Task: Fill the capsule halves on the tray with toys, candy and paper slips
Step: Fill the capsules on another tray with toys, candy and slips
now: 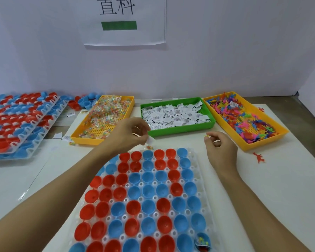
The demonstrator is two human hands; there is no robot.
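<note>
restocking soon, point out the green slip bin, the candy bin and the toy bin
green slip bin (pixel 180 131), head view, front wall
candy bin (pixel 84 140), head view, front wall
toy bin (pixel 262 145), head view, front wall

Sign (pixel 125 20) on wall, top centre: upper part cut by frame edge; only the lower portion of the two large characters shows. Green bar beneath carries print too blurred to read.

Left hand (pixel 129 135): curled fingers hide what it holds; a white corner shows below them, otherwise unidentifiable.

Right hand (pixel 220 148): small yellowish bit at fingertips, too small to tell.

Tray (pixel 198 157), lower centre: near rows cut by bottom edge; left forearm covers its upper-left cups.

Paper slips (pixel 175 115): print illegible.

Stacked trays (pixel 44 122), left: cut off by left edge.
</note>
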